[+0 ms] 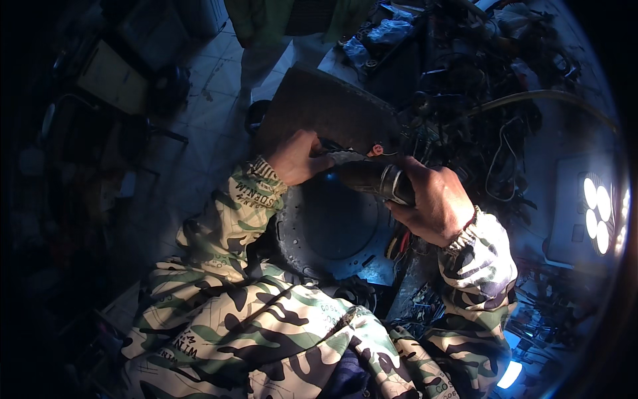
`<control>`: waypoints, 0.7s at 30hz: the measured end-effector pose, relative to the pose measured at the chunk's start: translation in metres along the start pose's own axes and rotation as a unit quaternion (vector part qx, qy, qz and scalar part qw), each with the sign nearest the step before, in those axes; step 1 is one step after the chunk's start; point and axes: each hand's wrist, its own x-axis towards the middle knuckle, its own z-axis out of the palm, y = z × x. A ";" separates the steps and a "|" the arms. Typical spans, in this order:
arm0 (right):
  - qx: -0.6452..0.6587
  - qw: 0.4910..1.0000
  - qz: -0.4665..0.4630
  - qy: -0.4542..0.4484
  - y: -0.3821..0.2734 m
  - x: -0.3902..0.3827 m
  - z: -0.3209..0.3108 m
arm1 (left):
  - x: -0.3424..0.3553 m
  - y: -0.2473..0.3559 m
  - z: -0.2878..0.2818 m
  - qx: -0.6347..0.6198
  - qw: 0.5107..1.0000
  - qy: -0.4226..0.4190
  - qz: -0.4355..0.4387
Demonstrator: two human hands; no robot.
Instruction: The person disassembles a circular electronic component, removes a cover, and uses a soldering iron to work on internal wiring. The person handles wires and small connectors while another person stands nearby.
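Note:
My left hand (296,159) is closed at the lower edge of a dark, flat panel (318,101), its thumb by a small crumpled grey piece (345,157). What exactly its fingers hold is hidden. My right hand (435,199) grips a dark cylindrical tool (362,176) with silver bands, whose front end points left toward my left hand. A small orange part (376,149) with thin wires lies on the panel's edge between my hands. Beneath them is a dark round metal housing (287,238) with small holes round its rim.
A person (292,26) stands beyond the panel on the tiled floor (206,86). Tangled cables, parts and a hose (531,93) crowd the right, with blue plastic bags (392,30) at the top. A lit lamp (597,213) is at far right, machines (113,73) at upper left.

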 end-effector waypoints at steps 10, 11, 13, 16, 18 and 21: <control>0.391 0.906 0.157 0.048 0.061 -0.064 0.053 | -0.002 0.021 -0.008 0.041 0.995 -0.022 -0.090; 0.418 0.888 0.178 0.066 0.064 -0.078 0.058 | 0.003 0.020 -0.002 0.037 0.995 -0.033 -0.083; 0.472 0.852 0.202 0.097 0.067 -0.100 0.066 | 0.003 0.026 0.000 0.045 0.994 -0.033 -0.091; 0.470 0.842 0.234 0.123 0.072 -0.123 0.065 | 0.002 0.025 -0.004 0.082 0.993 -0.031 -0.076; 0.464 0.843 0.239 0.129 0.075 -0.131 0.066 | 0.001 0.028 -0.008 0.096 0.992 -0.029 -0.073; 0.450 0.849 0.247 0.127 0.077 -0.136 0.066 | 0.000 0.034 -0.011 0.104 0.989 -0.033 -0.096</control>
